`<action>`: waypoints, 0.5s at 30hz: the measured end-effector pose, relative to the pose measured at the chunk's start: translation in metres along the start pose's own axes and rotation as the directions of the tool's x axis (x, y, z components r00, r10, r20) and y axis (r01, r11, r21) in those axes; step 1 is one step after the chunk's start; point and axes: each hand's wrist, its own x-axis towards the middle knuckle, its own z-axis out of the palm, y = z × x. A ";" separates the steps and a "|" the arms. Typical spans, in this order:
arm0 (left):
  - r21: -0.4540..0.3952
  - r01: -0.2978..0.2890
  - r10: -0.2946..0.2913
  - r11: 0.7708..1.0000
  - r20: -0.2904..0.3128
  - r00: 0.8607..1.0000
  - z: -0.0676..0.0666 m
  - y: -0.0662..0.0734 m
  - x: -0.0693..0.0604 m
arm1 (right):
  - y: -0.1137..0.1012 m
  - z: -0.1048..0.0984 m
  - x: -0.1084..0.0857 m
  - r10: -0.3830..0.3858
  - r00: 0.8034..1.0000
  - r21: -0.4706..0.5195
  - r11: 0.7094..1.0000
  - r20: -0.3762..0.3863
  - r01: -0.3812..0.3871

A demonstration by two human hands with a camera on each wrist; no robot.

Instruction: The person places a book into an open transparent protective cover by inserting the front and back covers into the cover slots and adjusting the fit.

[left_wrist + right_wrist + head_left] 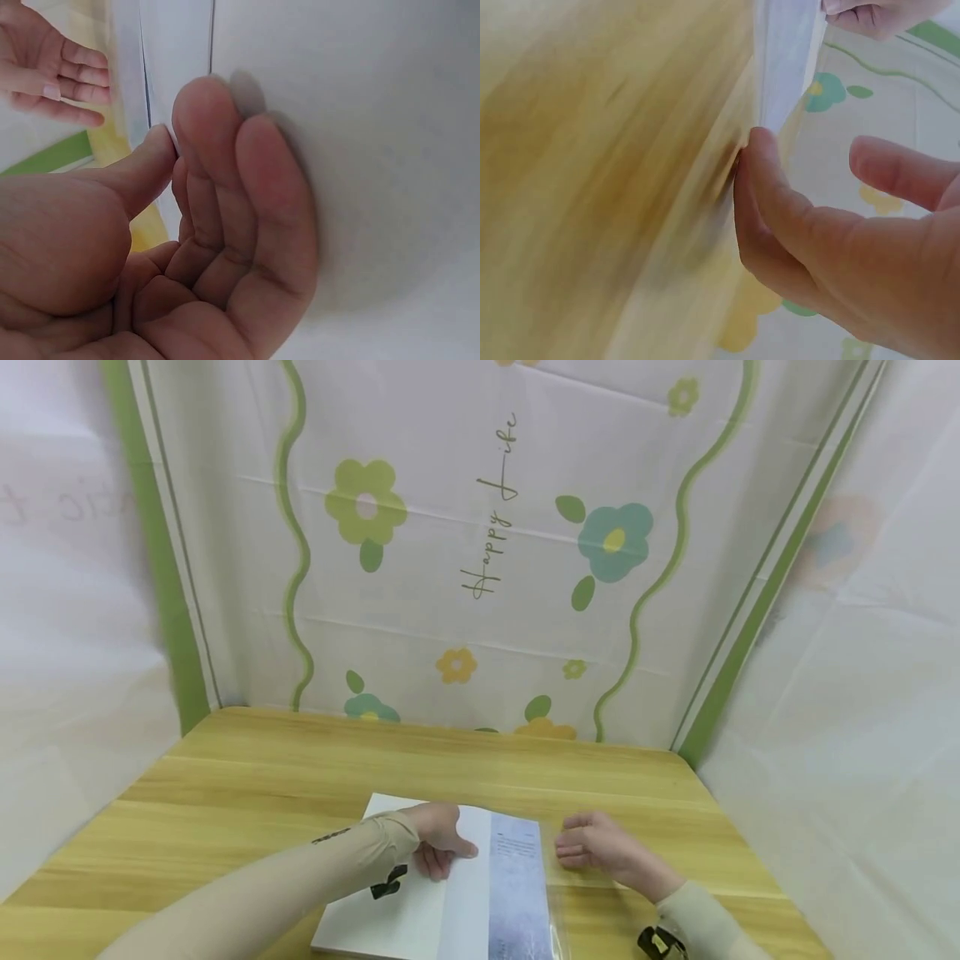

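A book (375,906) with blank white pages lies on the table, a pale blue-violet printed flap (519,885) along its right side. Clear plastic film (556,910) shows at the flap's right edge. My left hand (438,842) rests on the white page, fingers loosely bent, thumb reaching toward the strip beside the flap. In the left wrist view, these fingers (274,180) lie against the white paper and grip nothing visible. Right of the book, my right hand (600,846) stays apart from the flap. Its thumb is spread from the fingers (780,195), which hold nothing and are low by the tabletop.
The wooden table (247,777) runs back to a hanging white cloth (420,610) with printed flowers and lettering. More white cloth hangs at the left (67,693) and right (847,718). A dark wrist device (660,942) sits on the right sleeve.
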 end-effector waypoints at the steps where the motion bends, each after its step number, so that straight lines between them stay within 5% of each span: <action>1: 0.004 0.001 -0.001 1.000 0.000 1.000 0.000 0.000 0.000 | 0.001 -0.002 0.001 0.011 1.000 0.021 1.000 0.019 -0.012; 10: -0.025 -0.011 0.011 1.000 0.017 1.000 0.001 -0.005 0.003 | 0.010 0.001 0.000 0.085 0.980 0.158 0.981 0.177 -0.114; 15: -0.058 -0.019 0.021 0.998 0.032 0.999 0.001 -0.008 0.004 | 0.010 0.006 0.001 0.084 0.981 0.215 0.969 0.172 -0.121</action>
